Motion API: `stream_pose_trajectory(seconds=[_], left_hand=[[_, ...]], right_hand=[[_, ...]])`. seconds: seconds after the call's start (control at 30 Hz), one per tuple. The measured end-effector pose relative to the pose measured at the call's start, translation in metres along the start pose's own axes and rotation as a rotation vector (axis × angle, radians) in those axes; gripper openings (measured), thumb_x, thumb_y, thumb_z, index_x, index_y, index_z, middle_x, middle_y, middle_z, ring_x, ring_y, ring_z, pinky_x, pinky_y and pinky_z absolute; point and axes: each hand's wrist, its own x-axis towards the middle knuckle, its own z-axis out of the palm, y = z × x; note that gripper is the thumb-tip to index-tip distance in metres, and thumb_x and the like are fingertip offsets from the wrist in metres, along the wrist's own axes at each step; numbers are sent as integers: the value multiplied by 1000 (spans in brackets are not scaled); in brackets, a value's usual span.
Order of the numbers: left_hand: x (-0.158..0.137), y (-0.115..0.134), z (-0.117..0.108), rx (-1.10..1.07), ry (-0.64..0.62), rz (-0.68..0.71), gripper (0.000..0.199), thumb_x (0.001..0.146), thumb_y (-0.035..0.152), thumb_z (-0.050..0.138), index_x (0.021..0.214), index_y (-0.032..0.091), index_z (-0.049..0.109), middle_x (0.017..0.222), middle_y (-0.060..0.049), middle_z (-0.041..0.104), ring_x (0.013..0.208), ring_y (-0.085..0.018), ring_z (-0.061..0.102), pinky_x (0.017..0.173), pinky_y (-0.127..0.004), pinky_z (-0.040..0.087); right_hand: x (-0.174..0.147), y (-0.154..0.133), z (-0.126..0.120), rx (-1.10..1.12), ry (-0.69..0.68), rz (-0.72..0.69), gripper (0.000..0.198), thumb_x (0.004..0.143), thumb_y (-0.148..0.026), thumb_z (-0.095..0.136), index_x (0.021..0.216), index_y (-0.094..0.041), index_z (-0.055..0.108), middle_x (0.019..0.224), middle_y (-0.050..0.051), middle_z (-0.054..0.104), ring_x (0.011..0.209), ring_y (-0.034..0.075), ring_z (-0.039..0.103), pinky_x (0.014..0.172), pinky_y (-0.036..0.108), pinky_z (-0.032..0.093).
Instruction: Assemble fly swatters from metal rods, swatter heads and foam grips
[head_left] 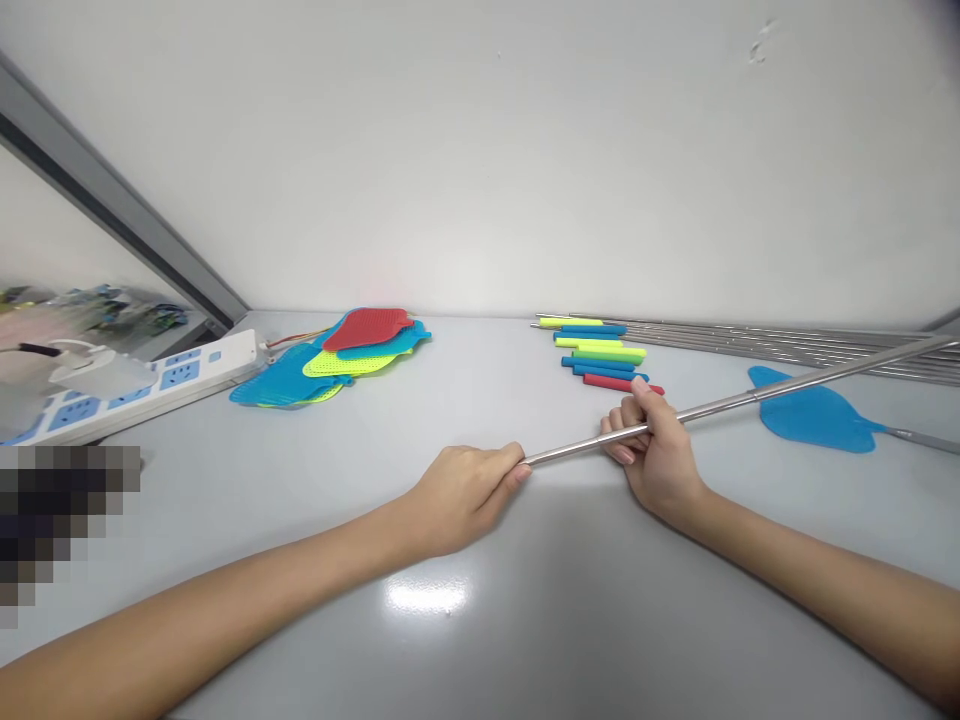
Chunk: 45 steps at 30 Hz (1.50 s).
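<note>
A shiny telescopic metal rod slants across the front of me, its far end rising past the right edge of the view. My left hand is closed around the rod's lower left end, so that end is hidden in the fist. Further along the rod, my right hand grips it, thumb along the top and fingers curled beneath. Beyond the right hand lie several coloured handle sleeves in red, blue and yellow-green. Below the rod on the right, a blue fly swatter head lies flat, joined to a metal shaft.
Several swatter heads in red, blue and yellow are piled at the back left. A white power strip with plugs stands at the left. Many metal rods lie along the wall on the grey table.
</note>
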Motion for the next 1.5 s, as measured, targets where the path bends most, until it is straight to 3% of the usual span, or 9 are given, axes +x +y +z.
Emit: stream_pose_trajectory(seconds=[0.13,0.4,0.83,1.3,1.5], left_hand=[[0,0,-1,9,-2,-2,26,89,31,17,72,20,34,53,5,39,44,-10,37,46,-21,28],[-1,-1,0,26,4,4,26,89,31,18,70,19,34,53,5,40,44,-10,38,46,-21,29],[0,-1,0,55,6,9,27,89,31,18,71,19,35,52,5,41,45,-11,41,47,-22,30],[-2,-3,3,68,36,-1,28,88,30,17,68,19,35,51,4,39,44,-12,38,46,-23,28],[-2,-4,2,40,-1,-1,27,89,30,17,69,19,32,51,4,38,45,-12,37,48,-23,29]], right_hand=[[1,0,2,39,50,-31,47,79,-37,43,41,-18,23,37,-6,17,33,6,23,36,24,15],[1,6,-2,-75,-47,-45,44,80,-33,42,42,-18,25,38,-5,19,35,7,26,37,24,20],[0,5,-1,-109,-89,-30,42,81,-31,40,43,-18,25,40,-5,20,36,7,27,37,23,21],[1,4,-4,-208,-309,73,49,81,-46,32,40,-18,27,38,-4,23,37,8,30,39,24,22],[1,-5,-7,-423,-453,148,55,84,-46,20,40,-18,37,39,0,37,42,11,38,47,26,29]])
